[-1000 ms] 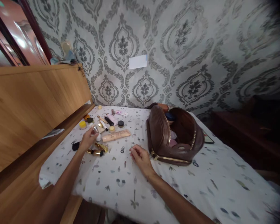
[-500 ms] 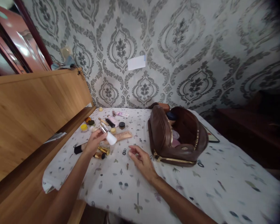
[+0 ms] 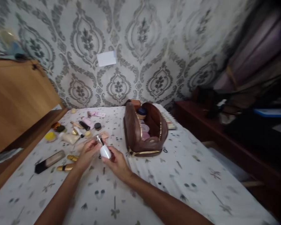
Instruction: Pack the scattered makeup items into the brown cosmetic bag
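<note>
A small white bottle (image 3: 105, 152) with a shiny silver-and-clear top is held tilted between my two hands above the cloth. My left hand (image 3: 87, 153) has its fingers closed at the bottle's top end. On the lower white part, the thumb and fingers of my right hand (image 3: 118, 163) are closed. Below and left of my left hand lie two gold tubes (image 3: 65, 167) and a bottle with a black cap (image 3: 49, 161). A peach tube (image 3: 104, 135) lies partly hidden behind my left hand. To the right stands an unzipped brown cosmetic bag (image 3: 146, 145) with a dark-lidded jar and pink items inside.
Several cosmetics are spread at the left, among them a yellow-lidded jar (image 3: 50, 136), a cream tube (image 3: 69, 138), a black-lidded jar (image 3: 97, 126) and a pink tube (image 3: 87, 122). A wooden panel (image 3: 21, 90) borders the left. Dark red furniture (image 3: 189, 115) stands at the right.
The white bottle has come over to my right hand, which has closed on its lower part. My left hand still grips the top end. The view has turned to the right.
</note>
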`<state>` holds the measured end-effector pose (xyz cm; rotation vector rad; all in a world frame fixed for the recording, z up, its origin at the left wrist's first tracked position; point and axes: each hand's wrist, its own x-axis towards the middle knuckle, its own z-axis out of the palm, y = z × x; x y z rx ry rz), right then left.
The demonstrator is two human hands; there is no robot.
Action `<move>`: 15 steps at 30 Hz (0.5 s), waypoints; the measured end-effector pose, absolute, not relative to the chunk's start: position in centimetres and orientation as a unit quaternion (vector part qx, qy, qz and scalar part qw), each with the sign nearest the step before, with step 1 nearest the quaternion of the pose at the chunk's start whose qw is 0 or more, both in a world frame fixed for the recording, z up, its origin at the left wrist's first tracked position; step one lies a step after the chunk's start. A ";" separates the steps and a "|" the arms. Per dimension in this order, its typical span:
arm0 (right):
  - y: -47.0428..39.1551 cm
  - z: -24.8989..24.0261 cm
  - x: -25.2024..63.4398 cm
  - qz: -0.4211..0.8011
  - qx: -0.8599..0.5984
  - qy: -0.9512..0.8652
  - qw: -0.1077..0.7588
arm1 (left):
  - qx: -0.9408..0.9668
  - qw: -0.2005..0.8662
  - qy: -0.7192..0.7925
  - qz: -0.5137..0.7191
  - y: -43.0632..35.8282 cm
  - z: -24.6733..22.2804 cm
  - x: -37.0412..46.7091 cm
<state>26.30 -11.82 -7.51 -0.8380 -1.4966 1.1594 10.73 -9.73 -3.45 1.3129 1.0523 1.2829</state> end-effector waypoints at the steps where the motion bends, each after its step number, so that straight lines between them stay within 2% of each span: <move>1: -11.8 -7.5 26.3 0.472 -0.357 -0.615 0.520 | 0.535 0.501 0.434 0.524 -9.8 -4.0 10.9; 5: -11.7 -7.5 26.1 0.432 -0.388 -0.597 0.554 | 0.556 0.525 0.434 0.476 -10.5 -5.9 11.6; 8: -11.7 -7.6 26.1 0.407 -0.386 -0.601 0.569 | 0.578 0.495 0.478 0.438 -11.2 -6.7 11.4; 15: -12.3 -7.0 26.6 0.387 -0.375 -0.654 0.531 | 0.555 0.457 0.566 0.403 -11.4 -8.3 8.8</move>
